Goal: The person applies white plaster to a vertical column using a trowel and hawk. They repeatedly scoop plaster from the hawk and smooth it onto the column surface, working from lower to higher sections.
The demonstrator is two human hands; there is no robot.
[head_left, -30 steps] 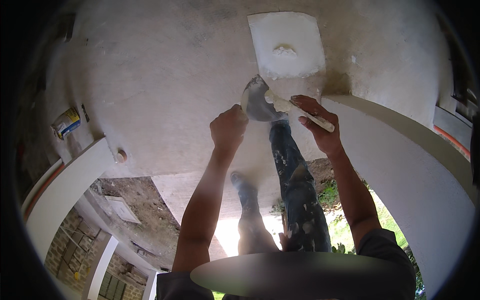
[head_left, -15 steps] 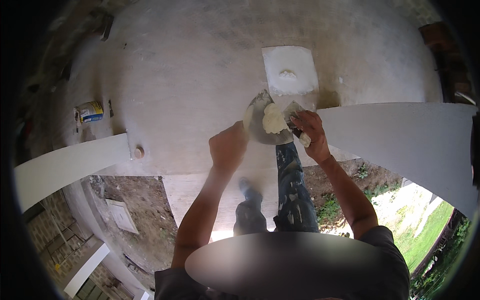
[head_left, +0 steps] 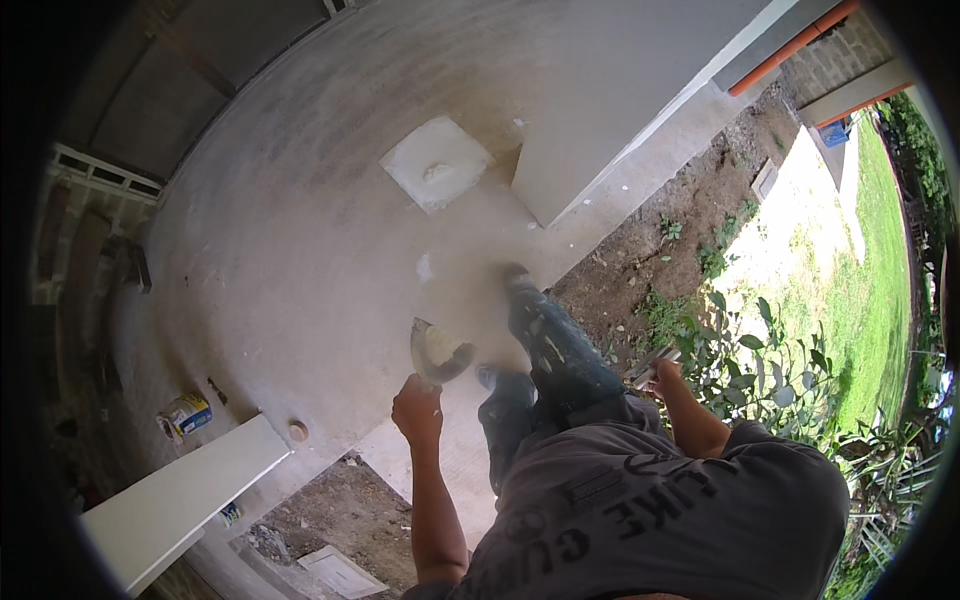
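Note:
My left hand is closed on the edge of a rounded, dark grey plate. A lump of cream-coloured plaster lies on the plate. Out by my right hip, my right hand grips a putty knife, its blade partly blurred. On the floor beyond my feet lies a white square board bearing a small mound of the same pale paste.
White pillars stand at the lower left and upper right. A yellow-and-blue container and a small round piece lie on the left. Bare soil and a leafy shrub edge the floor at right.
The view has turned and shifted. My right hand with the putty knife has moved away from the plate, out to my right side. My left hand still holds the plate, now lower.

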